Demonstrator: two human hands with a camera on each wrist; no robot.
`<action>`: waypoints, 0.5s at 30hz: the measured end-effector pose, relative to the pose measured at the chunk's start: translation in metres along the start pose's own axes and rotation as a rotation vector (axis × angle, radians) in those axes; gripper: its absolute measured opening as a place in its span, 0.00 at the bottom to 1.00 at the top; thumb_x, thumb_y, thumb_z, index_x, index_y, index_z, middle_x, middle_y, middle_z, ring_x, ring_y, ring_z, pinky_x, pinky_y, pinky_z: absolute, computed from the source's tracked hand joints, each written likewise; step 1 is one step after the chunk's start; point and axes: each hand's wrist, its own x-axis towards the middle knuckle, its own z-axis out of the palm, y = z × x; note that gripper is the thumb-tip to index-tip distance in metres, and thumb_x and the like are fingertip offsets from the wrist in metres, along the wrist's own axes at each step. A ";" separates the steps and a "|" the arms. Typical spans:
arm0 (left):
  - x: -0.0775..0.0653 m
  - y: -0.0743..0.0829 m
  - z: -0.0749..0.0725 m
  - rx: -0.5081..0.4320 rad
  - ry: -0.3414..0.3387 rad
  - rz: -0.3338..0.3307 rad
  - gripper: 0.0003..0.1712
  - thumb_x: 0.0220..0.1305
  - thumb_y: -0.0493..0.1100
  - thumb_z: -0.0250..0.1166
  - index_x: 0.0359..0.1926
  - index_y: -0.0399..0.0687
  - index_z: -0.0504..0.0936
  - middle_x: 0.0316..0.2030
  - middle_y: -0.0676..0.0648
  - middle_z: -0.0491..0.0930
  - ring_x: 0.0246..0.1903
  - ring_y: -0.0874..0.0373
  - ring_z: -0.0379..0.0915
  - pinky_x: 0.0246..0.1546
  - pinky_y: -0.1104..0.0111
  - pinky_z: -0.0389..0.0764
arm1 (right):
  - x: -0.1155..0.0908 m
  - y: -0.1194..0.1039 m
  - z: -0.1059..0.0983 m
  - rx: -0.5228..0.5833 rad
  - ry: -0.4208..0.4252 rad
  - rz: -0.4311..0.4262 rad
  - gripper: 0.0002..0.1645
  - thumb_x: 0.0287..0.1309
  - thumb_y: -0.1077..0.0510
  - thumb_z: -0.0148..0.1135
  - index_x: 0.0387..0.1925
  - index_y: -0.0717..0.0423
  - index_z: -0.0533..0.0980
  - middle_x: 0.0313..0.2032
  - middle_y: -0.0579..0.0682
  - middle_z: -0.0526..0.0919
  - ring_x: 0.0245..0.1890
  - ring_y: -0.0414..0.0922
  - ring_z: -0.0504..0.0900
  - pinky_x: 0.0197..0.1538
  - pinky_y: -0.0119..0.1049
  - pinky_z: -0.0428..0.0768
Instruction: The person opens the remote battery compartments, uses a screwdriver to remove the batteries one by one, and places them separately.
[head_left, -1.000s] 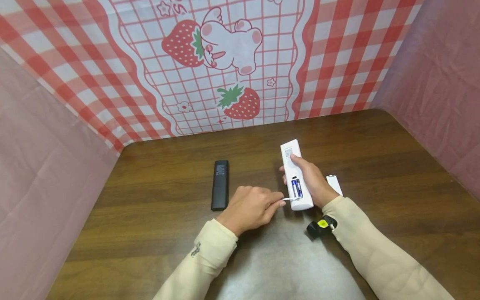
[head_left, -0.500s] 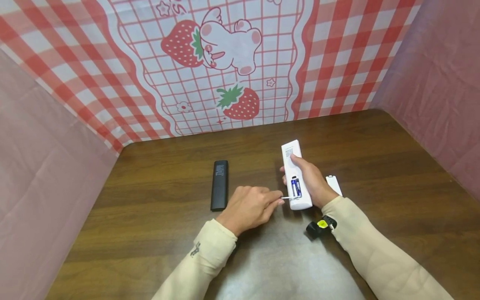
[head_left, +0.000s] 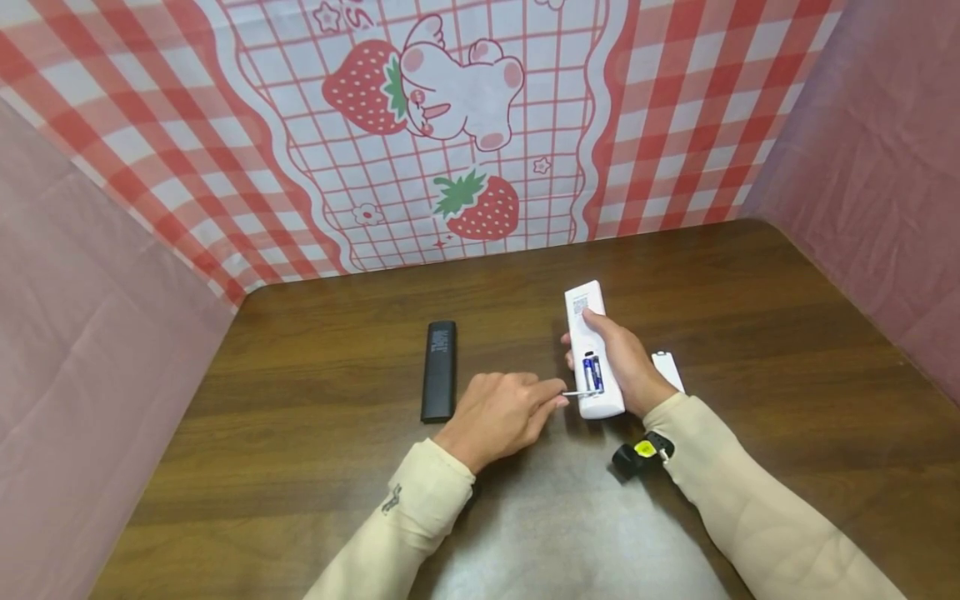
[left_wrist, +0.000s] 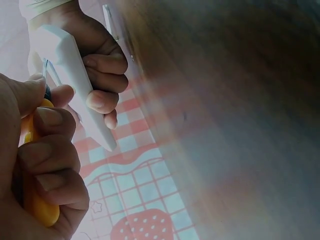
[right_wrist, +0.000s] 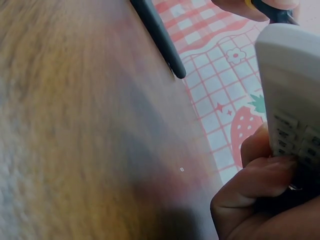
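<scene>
My right hand [head_left: 630, 367] grips a white remote control [head_left: 585, 340], back side up, with the thumb across its back. Two blue and silver batteries [head_left: 592, 373] lie side by side in its uncovered compartment. From the left, my left hand [head_left: 498, 417] holds a screwdriver, its thin metal shaft [head_left: 573, 393] reaching across the lower end of the compartment, at the batteries' ends. In the left wrist view, the fingers wrap round the screwdriver's yellow and black handle [left_wrist: 42, 207]. The remote's buttons [right_wrist: 287, 132] face the right wrist camera.
A white battery cover [head_left: 667, 371] lies on the wooden table [head_left: 300, 467], partly behind the right wrist. Left of the hands lies a black remote control [head_left: 438, 371]. A red and white checked cloth [head_left: 675, 108] hangs behind the table, with pink cloth [head_left: 862, 150] at both sides.
The white remote has shifted very slightly to the right, and the screwdriver's shaft sits a little higher in the head view. Both hands keep their hold.
</scene>
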 end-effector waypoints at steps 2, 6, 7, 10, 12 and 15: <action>0.000 0.000 0.000 -0.004 -0.001 -0.002 0.11 0.75 0.52 0.57 0.45 0.57 0.84 0.20 0.58 0.70 0.16 0.66 0.62 0.14 0.72 0.61 | 0.000 0.000 0.000 0.002 0.000 -0.002 0.37 0.76 0.38 0.43 0.67 0.65 0.58 0.43 0.51 0.81 0.31 0.39 0.79 0.34 0.33 0.78; 0.000 0.000 0.000 -0.004 -0.001 -0.004 0.11 0.75 0.52 0.57 0.45 0.56 0.84 0.21 0.58 0.71 0.17 0.66 0.63 0.15 0.72 0.61 | 0.001 0.001 0.000 0.010 0.003 -0.002 0.37 0.76 0.39 0.43 0.66 0.65 0.59 0.42 0.50 0.81 0.30 0.39 0.79 0.33 0.33 0.78; 0.000 0.000 0.000 -0.004 -0.002 -0.005 0.11 0.75 0.52 0.57 0.45 0.57 0.84 0.21 0.58 0.71 0.17 0.66 0.63 0.15 0.72 0.61 | 0.001 0.001 0.000 0.009 0.003 -0.002 0.37 0.76 0.39 0.43 0.66 0.66 0.59 0.41 0.50 0.81 0.30 0.39 0.79 0.33 0.33 0.78; 0.000 0.000 0.000 -0.001 -0.007 -0.010 0.11 0.75 0.52 0.57 0.46 0.57 0.85 0.21 0.58 0.72 0.17 0.66 0.63 0.15 0.73 0.61 | 0.001 0.002 0.001 0.014 0.003 -0.002 0.36 0.76 0.39 0.43 0.66 0.65 0.59 0.40 0.50 0.81 0.30 0.39 0.79 0.33 0.33 0.78; 0.000 0.000 0.000 -0.001 -0.014 -0.014 0.12 0.75 0.52 0.57 0.46 0.57 0.85 0.21 0.58 0.72 0.17 0.66 0.62 0.15 0.73 0.61 | 0.001 0.002 0.001 0.014 0.003 -0.002 0.35 0.76 0.39 0.42 0.66 0.65 0.59 0.40 0.49 0.81 0.29 0.39 0.79 0.32 0.33 0.78; 0.000 0.000 0.000 -0.002 -0.020 -0.017 0.12 0.75 0.52 0.57 0.47 0.56 0.85 0.21 0.58 0.72 0.17 0.66 0.62 0.15 0.73 0.60 | 0.002 0.003 0.001 0.022 0.001 -0.004 0.35 0.76 0.40 0.42 0.66 0.65 0.59 0.40 0.49 0.81 0.29 0.39 0.79 0.32 0.33 0.78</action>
